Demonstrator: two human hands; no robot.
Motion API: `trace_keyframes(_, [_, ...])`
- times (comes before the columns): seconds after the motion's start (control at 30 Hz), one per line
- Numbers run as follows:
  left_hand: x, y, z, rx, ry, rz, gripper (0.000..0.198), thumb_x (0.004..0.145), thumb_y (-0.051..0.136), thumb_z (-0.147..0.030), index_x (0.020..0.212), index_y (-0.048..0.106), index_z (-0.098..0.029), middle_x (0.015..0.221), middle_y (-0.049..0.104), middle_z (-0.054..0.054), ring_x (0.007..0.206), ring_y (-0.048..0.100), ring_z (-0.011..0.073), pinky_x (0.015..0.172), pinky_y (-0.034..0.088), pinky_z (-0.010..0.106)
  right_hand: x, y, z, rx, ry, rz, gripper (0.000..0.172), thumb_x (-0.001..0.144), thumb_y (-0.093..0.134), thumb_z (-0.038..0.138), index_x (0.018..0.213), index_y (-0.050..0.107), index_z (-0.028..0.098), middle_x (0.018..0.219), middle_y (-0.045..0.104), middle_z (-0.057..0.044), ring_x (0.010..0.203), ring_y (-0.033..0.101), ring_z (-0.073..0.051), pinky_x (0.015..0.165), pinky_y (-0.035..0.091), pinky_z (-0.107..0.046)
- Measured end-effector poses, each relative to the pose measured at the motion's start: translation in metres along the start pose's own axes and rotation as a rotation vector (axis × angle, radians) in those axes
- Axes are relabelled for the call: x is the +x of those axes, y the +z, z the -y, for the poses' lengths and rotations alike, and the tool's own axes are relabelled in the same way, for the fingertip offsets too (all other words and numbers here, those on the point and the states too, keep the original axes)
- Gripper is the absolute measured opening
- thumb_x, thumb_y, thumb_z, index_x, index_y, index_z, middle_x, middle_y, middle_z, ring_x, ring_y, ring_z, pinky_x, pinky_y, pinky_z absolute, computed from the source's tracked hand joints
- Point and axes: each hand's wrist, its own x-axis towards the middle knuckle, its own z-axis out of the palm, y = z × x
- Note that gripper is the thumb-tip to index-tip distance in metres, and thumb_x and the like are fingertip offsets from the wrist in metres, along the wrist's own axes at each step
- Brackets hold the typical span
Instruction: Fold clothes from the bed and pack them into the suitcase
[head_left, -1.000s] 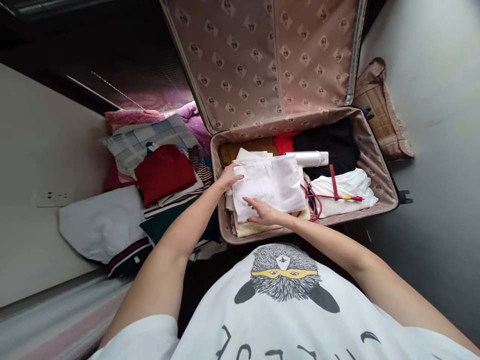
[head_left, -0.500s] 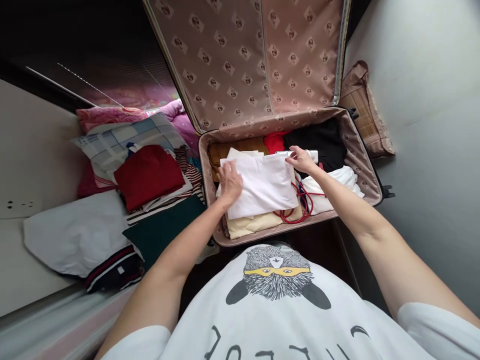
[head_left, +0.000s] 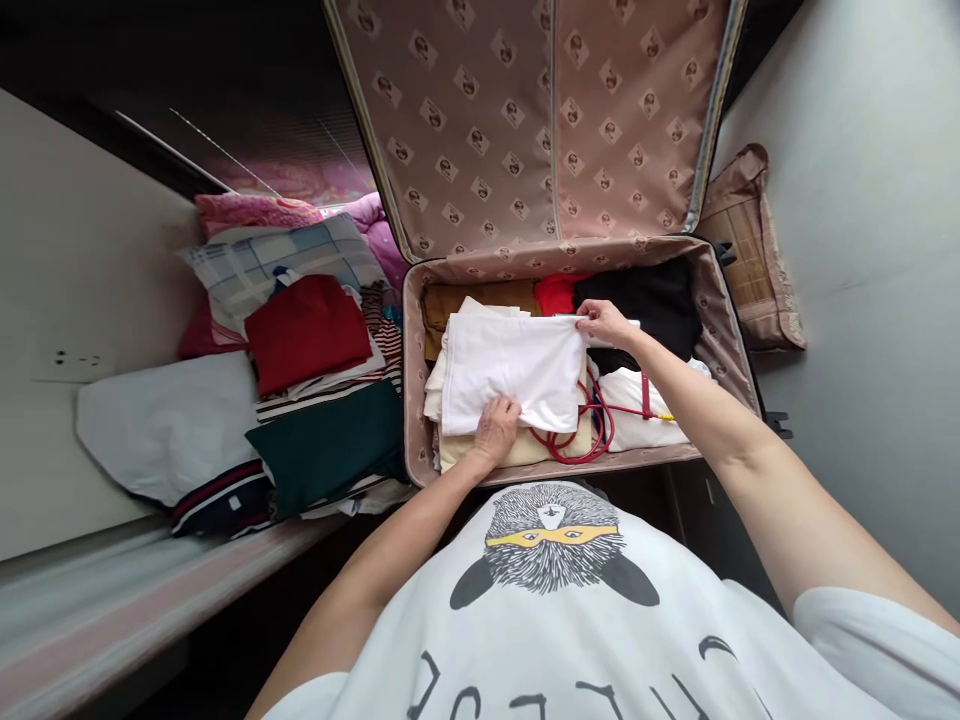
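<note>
A folded white cloth point(head_left: 510, 365) lies on top of the clothes in the open suitcase point(head_left: 420, 470). My right hand point(head_left: 606, 322) pinches its far right corner between thumb and fingers. On its near edge rests my left hand point(head_left: 499, 428), fingers lying over the fabric without a grip. Beneath the cloth shows a cream folded garment point(head_left: 480, 455). A looped red cord point(head_left: 574, 445) sits just right of it, running over a white bundled garment point(head_left: 637, 405). Behind are a brown garment point(head_left: 450, 300), a red one point(head_left: 555, 293) and a black one point(head_left: 660, 300).
The suitcase lid point(head_left: 525, 130) stands raised at the back. To the left are piled clothes, among them a dark red garment point(head_left: 307, 335), a dark green one point(head_left: 330, 445) and a white bundle point(head_left: 172, 410). A brown bag point(head_left: 750, 260) leans on the right wall.
My left hand has slid from the cloth's left side to its near edge. My right hand has closed on the far right corner. The cloth lies straighter, and the camera view has shifted slightly.
</note>
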Motion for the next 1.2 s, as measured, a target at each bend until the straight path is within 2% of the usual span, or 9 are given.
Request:
trace_keyframes(0.13, [-0.020,0.002,-0.017,-0.510,-0.331,-0.074,0.023,0.087,0.056,-0.009,0.099,0.070,-0.022,0.109,0.069,0.013,0.110,0.064,0.0293,0.104,0.052,0.049,-0.005,0.004,-0.003,-0.083,-0.020,0.005,0.022,0.073,0.066,0.031,0.090,0.064,0.019,0.076,0.059,-0.001,0.073,0.050,-0.017,0.071,0.041,-0.028])
trace_keyframes(0.3, [-0.013,0.014,-0.054,-1.553,-0.947,0.316,0.008,0.088,0.069,-0.021,0.081,0.067,-0.019,0.089,0.070,0.010,0.101,0.071,0.0218,0.100,0.056,0.034,-0.021,0.017,0.018,-0.116,-0.054,0.021,0.017,0.069,0.063,0.027,0.084,0.056,0.021,0.073,0.057,-0.001,0.071,0.049,-0.018,0.067,0.040,-0.028])
trace_keyframes(0.43, [0.001,0.017,-0.073,-1.832,-1.021,0.354,0.011,0.085,0.077,-0.024,0.088,0.070,-0.016,0.094,0.072,0.012,0.096,0.072,0.0198,0.097,0.057,0.030,-0.047,0.019,0.056,0.202,-0.060,0.117,0.024,0.072,0.061,0.029,0.094,0.054,0.023,0.063,0.046,0.006,0.057,0.043,-0.013,0.055,0.036,-0.025])
trace_keyframes(0.6, [-0.005,0.000,-0.087,-2.178,-0.893,0.057,0.017,0.082,0.079,-0.024,0.096,0.071,-0.021,0.094,0.075,0.007,0.091,0.074,0.0224,0.092,0.062,0.037,-0.091,0.011,0.117,0.568,-0.136,0.202,0.050,0.070,0.065,0.029,0.119,0.064,0.023,0.062,0.047,0.008,0.050,0.040,-0.009,0.047,0.036,-0.022])
trace_keyframes(0.73, [-0.034,-0.046,-0.075,-2.227,-0.800,-0.135,0.028,0.082,0.078,-0.026,0.109,0.070,-0.024,0.100,0.079,0.006,0.094,0.076,0.0244,0.083,0.066,0.037,-0.126,-0.006,0.154,0.760,-0.182,0.180,0.045,0.072,0.071,0.030,0.116,0.072,0.020,0.069,0.057,0.005,0.051,0.044,-0.007,0.045,0.039,-0.019])
trace_keyframes(0.9, [-0.063,-0.142,-0.031,-2.164,-0.699,-0.053,0.011,0.090,0.069,-0.012,0.100,0.066,-0.014,0.072,0.070,0.001,0.053,0.065,0.0114,0.048,0.054,0.019,-0.143,-0.034,0.181,0.880,-0.176,0.100,0.025,0.072,0.079,0.028,0.095,0.076,0.016,0.071,0.065,0.001,0.051,0.052,-0.007,0.043,0.041,-0.018])
trace_keyframes(0.97, [-0.053,-0.184,-0.015,-2.100,-0.619,-0.033,0.008,0.093,0.061,-0.006,0.091,0.065,-0.012,0.061,0.061,-0.001,0.042,0.052,0.0068,0.039,0.041,0.014,-0.136,-0.041,0.188,0.898,-0.175,0.062,0.024,0.069,0.081,0.025,0.090,0.076,0.016,0.070,0.066,0.000,0.050,0.053,-0.007,0.042,0.041,-0.018])
trace_keyframes(1.07, [-0.022,-0.239,0.002,-1.999,-0.502,-0.056,0.024,0.098,0.051,-0.004,0.080,0.065,-0.013,0.054,0.052,-0.002,0.038,0.042,0.0049,0.035,0.031,0.013,-0.124,-0.048,0.199,0.926,-0.178,-0.009,0.022,0.063,0.081,0.021,0.083,0.074,0.015,0.063,0.063,0.001,0.048,0.052,-0.007,0.042,0.042,-0.018])
trace_keyframes(1.2, [0.007,-0.280,0.018,-1.850,-0.346,-0.145,0.012,0.096,0.062,-0.014,0.097,0.074,-0.017,0.066,0.068,0.003,0.050,0.057,0.0128,0.049,0.049,0.024,-0.129,-0.051,0.204,0.916,-0.254,-0.091,0.027,0.062,0.080,0.023,0.087,0.073,0.015,0.068,0.064,0.002,0.050,0.051,-0.006,0.045,0.044,-0.019])
